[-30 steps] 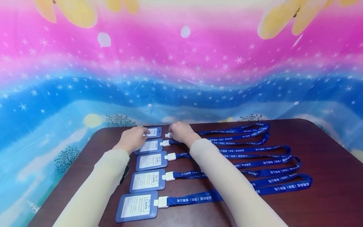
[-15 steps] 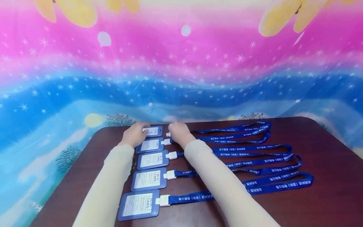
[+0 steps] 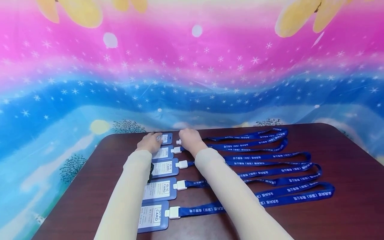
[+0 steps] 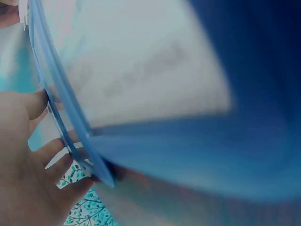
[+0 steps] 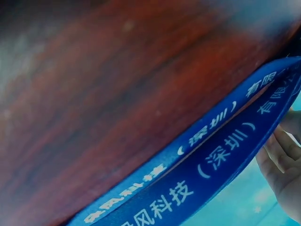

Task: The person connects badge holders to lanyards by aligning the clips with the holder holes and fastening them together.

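Note:
At the far edge of the table, my left hand (image 3: 150,142) grips the left side of the farthest blue badge holder (image 3: 169,138), which has a white card inside. The left wrist view has its thumb and fingers (image 4: 59,165) at that holder's thin edge. Just right of it, my right hand (image 3: 190,139) grips the clip end of the farthest blue lanyard (image 3: 237,137). A white plastic clip (image 3: 178,142) pokes out left of the right hand, a small gap from the holder's slot. Curled fingers (image 5: 277,155) show behind the printed strap in the right wrist view.
Several more badge holders (image 3: 162,168) lie in a column toward me, clipped to lanyards (image 3: 318,193) that stretch right in long loops. My forearms pass over some of them. The dark red-brown table (image 3: 345,160) backs onto a colourful printed cloth (image 3: 210,73).
My left hand has shifted right along the farthest badge holder, and its forearm now covers the left parts of the nearer holders. The right hand stays at the clip, its forearm slightly further left.

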### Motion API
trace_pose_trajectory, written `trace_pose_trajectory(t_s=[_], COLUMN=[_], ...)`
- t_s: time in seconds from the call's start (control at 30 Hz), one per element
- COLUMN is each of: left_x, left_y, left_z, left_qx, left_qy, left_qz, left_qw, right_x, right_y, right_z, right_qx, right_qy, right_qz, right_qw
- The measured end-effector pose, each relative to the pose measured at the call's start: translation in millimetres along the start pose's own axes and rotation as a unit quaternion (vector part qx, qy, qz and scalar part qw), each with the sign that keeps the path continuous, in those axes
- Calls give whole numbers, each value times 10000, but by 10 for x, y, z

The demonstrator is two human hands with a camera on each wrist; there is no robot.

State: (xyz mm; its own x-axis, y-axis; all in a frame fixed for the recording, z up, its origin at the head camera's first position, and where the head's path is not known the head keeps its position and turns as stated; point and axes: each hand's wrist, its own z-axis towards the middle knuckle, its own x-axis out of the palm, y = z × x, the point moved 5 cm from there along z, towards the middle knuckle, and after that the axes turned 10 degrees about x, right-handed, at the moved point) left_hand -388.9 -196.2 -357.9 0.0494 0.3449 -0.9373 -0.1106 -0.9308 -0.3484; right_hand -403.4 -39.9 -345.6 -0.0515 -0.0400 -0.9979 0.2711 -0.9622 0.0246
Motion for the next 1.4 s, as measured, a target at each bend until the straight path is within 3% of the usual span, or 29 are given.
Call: trace_pose_trajectory(t_s=[0.23,0.67,0.97,1.23,1.4], left_x=[-77,-67,-88,-9,11], left_y=[16,11,-81,-62,-64], left_z=[-35,-36,-24,-9,-48], left_qx=[103,-136,-114,-188,-187], left_qy=[41,-59,-280,-237,-189], left_qz=[42,134,-9,-102,-245], left_qw=[9999,9998,9995,9995,9993], right_x=[-28,-34,-92,-42,-9], right_y=[18,90,155,169,216], right_z=[40,161,260,285,280], right_qx=[22,-73,-285,-257,-530], right_qy=[50,-49,-443,-501,-578], right_qz=[-100,-38,-394,-213,-422], right_qw=[9999,10000,9978,9982,9960])
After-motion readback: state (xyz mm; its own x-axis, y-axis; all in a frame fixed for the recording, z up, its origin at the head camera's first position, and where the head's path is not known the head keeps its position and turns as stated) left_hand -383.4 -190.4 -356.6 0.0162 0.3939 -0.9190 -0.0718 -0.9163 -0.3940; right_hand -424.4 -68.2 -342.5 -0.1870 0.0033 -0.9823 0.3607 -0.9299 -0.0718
